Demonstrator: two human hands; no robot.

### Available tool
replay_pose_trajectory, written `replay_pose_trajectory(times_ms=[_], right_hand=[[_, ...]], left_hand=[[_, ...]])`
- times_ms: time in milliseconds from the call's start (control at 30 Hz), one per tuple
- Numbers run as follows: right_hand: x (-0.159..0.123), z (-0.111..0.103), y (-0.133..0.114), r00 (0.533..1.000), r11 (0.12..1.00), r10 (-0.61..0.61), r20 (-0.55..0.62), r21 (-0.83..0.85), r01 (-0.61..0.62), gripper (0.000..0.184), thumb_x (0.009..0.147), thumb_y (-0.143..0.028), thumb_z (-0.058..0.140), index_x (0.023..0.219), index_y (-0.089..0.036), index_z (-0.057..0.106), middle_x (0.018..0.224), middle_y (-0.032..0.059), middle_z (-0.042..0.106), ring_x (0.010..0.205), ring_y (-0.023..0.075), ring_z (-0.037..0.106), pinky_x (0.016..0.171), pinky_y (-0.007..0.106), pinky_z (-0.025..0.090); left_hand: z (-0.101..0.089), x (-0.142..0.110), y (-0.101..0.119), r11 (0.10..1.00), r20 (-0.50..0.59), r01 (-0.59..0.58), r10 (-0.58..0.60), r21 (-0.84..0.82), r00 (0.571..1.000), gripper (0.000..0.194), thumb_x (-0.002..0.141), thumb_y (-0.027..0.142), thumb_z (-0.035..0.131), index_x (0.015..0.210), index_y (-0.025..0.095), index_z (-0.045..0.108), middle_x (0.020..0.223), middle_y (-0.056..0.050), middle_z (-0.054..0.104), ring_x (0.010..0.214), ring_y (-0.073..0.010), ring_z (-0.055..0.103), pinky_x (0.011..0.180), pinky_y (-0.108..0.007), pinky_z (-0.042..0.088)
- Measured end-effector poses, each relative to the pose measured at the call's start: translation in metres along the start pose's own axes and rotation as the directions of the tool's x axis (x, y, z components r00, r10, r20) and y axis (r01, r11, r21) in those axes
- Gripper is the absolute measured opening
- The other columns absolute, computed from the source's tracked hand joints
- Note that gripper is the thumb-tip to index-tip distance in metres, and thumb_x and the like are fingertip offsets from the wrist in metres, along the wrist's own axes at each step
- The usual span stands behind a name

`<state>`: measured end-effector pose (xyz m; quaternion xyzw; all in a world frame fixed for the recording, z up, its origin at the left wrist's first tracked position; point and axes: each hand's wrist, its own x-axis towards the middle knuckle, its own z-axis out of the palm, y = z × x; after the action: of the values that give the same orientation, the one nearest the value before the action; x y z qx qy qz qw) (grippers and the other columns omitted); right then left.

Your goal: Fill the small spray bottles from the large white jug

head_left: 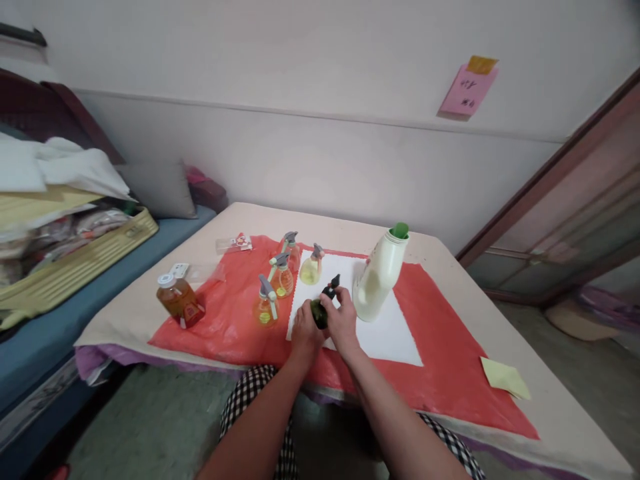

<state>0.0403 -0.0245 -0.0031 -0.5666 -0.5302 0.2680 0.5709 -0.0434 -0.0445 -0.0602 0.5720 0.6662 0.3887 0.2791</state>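
Low over the front of a white cloth (pixel 390 340), my left hand (pixel 306 328) is wrapped round the body of a small dark green pump bottle (pixel 319 313). The fingers of my right hand (pixel 341 315) close on its black pump top (pixel 330 291). To the right of my hands stands a tall cream jug (pixel 374 283) with a green cap (pixel 401 231). Several small clear spray bottles with grey trigger heads stand to the left; one spray bottle (pixel 311 269) with pale yellow liquid is on the cloth, another spray bottle (pixel 266 305) is nearer me.
Red plastic sheeting (pixel 450 347) covers part of the table (pixel 545 373). An amber-filled jar (pixel 180 300) is at the left, with clear plastic packaging (pixel 233 245) behind. A yellow paper (pixel 505 377) lies front right. A bed (pixel 65 293) with piled belongings adjoins the left side.
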Motion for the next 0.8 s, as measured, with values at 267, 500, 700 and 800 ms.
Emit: replay_pose_trajectory(times_ms=[267,500,700,800], right_hand=[[0.058,-0.036,-0.017,0.977,0.999,-0.05,-0.206,0.004,0.052,0.049,0.089,-0.059,0.051,0.118,-0.02,0.048,0.101,0.0056,0.066,0.089,0.0172,0.063,0.083,0.034,0.049],[0.04,-0.016,0.048,0.997,0.98,0.078,-0.004,-0.183,-0.077,0.048,0.068,-0.069,0.065,0.078,-0.022,0.059,0.062,0.0011,0.062,0.058,0.0191,0.055,0.062,0.034,0.044],[0.023,-0.014,0.069,0.993,0.973,0.106,0.045,-0.211,-0.094,0.05,0.071,-0.069,0.06,0.088,-0.021,0.062,0.075,0.007,0.071,0.066,0.0224,0.063,0.067,0.036,0.048],[0.025,-0.016,0.07,0.993,0.975,0.097,0.062,-0.204,-0.083,0.051,0.073,-0.068,0.059,0.09,-0.02,0.063,0.078,0.0079,0.072,0.066,0.0219,0.063,0.069,0.037,0.05]], left_hand=[[-0.016,0.009,0.001,0.997,-0.161,0.065,-0.072,-0.051,0.984,0.075,0.069,0.023,0.078,0.134,0.023,0.04,0.131,-0.012,0.057,0.129,-0.0305,0.054,0.111,-0.045,0.041],[-0.016,0.009,0.0,0.992,-0.148,0.091,-0.103,-0.082,0.984,0.075,0.068,0.024,0.078,0.133,0.02,0.042,0.13,-0.013,0.058,0.129,-0.0305,0.054,0.11,-0.044,0.042],[-0.012,0.008,0.002,0.993,-0.137,0.089,-0.099,-0.078,0.986,0.077,0.069,0.027,0.077,0.136,0.021,0.039,0.135,-0.014,0.055,0.135,-0.0302,0.051,0.112,-0.042,0.04],[-0.015,0.01,0.003,0.99,-0.131,0.101,-0.113,-0.094,0.985,0.077,0.07,0.027,0.077,0.136,0.022,0.038,0.137,-0.014,0.054,0.133,-0.0299,0.052,0.112,-0.043,0.04]])
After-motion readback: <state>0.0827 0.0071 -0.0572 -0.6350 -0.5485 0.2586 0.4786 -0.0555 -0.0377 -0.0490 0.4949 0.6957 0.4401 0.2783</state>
